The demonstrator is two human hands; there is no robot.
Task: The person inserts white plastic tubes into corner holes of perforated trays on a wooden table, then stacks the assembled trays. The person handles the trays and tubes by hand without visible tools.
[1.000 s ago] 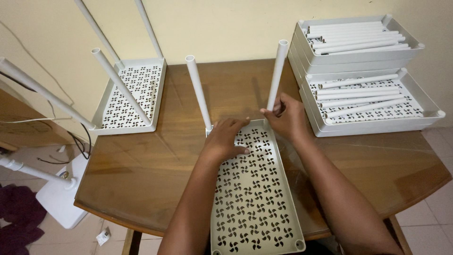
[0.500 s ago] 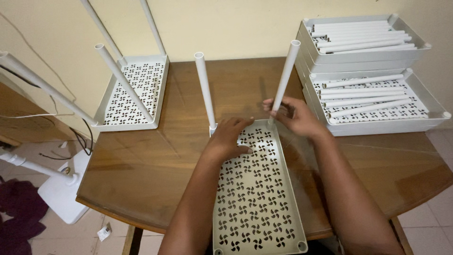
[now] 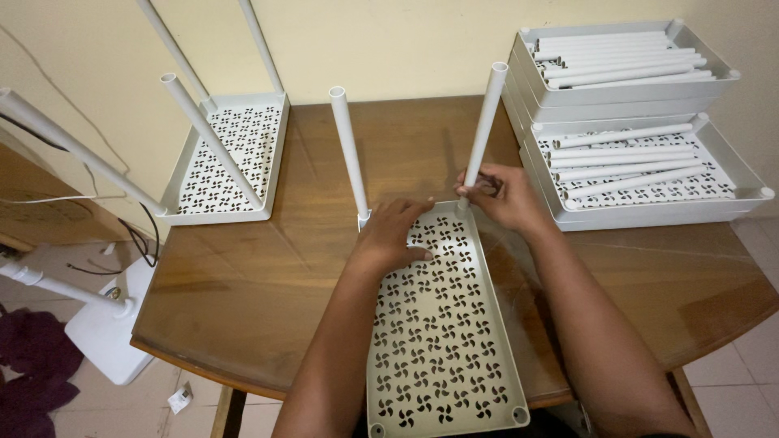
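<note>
Both forearms bare, reaching forward from near edge. Left hand (image 3: pixel 392 231) palm down, fingers spread and pointing far-right, pressed flat. Right hand (image 3: pixel 503 195) further out and to the right, wrist bent inward, fingers curled in a pinch at the thumb, closed grip, knuckles up

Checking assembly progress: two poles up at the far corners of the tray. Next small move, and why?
Probably press the right pole straight down. The right hand grips its base at the perforated tray's far right corner, and it leans slightly. The left hand lies flat on the tray beside the left pole, steadying it. Whether the right pole is fully seated cannot be told.
</note>
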